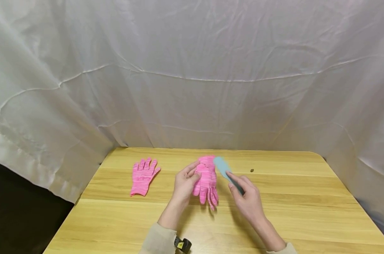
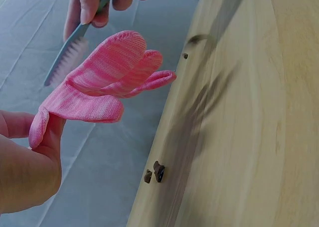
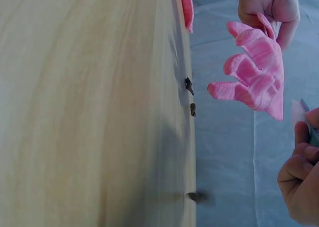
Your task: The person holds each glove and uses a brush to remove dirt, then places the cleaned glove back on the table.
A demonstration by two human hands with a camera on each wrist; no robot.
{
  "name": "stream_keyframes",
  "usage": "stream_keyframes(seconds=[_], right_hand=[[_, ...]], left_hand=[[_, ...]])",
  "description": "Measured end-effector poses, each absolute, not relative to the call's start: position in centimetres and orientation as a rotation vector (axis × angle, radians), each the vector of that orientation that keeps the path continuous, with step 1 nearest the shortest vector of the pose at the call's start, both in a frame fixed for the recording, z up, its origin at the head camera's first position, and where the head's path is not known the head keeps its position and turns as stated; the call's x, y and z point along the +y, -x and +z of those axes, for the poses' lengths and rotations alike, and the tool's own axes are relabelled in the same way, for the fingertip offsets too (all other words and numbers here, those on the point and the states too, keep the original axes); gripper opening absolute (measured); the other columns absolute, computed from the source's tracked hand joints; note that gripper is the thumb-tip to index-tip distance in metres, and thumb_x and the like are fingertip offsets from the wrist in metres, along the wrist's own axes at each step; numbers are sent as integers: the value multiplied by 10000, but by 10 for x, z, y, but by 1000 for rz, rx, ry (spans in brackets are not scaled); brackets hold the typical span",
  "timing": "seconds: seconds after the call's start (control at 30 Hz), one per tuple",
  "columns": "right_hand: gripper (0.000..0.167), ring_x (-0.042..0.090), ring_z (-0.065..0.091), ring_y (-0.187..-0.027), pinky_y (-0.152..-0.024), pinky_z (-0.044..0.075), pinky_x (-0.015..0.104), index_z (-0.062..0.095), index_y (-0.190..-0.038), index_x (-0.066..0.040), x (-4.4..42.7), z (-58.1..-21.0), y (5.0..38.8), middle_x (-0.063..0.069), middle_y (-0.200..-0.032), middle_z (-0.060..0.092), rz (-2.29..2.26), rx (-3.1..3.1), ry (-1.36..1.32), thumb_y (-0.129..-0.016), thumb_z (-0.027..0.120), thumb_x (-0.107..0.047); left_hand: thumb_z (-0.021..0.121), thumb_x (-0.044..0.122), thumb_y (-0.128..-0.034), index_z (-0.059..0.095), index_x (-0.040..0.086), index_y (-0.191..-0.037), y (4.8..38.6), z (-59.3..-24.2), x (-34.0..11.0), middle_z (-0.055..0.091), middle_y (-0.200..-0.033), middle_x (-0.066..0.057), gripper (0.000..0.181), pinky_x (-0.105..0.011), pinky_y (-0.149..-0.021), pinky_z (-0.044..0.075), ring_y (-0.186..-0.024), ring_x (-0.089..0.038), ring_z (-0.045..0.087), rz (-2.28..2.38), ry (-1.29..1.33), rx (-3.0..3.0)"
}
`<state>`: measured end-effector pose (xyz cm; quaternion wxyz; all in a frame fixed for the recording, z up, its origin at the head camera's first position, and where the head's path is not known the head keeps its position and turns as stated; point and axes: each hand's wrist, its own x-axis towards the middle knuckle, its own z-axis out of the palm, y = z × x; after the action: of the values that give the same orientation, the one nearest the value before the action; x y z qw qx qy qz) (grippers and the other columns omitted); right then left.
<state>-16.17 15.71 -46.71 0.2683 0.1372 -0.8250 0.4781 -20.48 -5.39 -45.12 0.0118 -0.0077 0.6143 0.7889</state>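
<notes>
A pink knitted glove (image 1: 207, 180) hangs fingers-down above the table, pinched by my left hand (image 1: 183, 183) between thumb and fingers. My right hand (image 1: 250, 201) grips a brush (image 1: 222, 165) by its blue-grey handle. In the left wrist view the pale bristles (image 2: 70, 60) face the glove's cuff end, close beside it; whether they touch I cannot tell. The right wrist view shows the glove (image 3: 261, 70) with its fingers spread, while the brush is mostly cut off at the edge. A second pink glove (image 1: 142, 178) lies flat on the table to the left.
Small dark bits lie on the wooden table (image 1: 306, 211), one dark crumb (image 1: 252, 170) right of the brush. Two dark lumps (image 2: 158, 171) show in the left wrist view. Another dark piece (image 3: 198, 197) looks blurred in the right wrist view. A grey curtain (image 1: 192, 106) stands behind the table.
</notes>
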Motion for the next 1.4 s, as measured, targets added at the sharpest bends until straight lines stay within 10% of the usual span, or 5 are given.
stream_keyframes(seconds=[1.4], right_hand=[[405, 77, 535, -679, -542, 474, 230, 757, -1266, -154, 155, -469, 160, 13, -1037, 738, 1280, -2341, -351, -900, 745, 19]], left_hand=[[620, -47, -957, 605, -2, -1410, 204, -451, -51, 636, -1383, -234, 455, -306, -1003, 572, -1222, -320, 666, 2449, 26, 1916]])
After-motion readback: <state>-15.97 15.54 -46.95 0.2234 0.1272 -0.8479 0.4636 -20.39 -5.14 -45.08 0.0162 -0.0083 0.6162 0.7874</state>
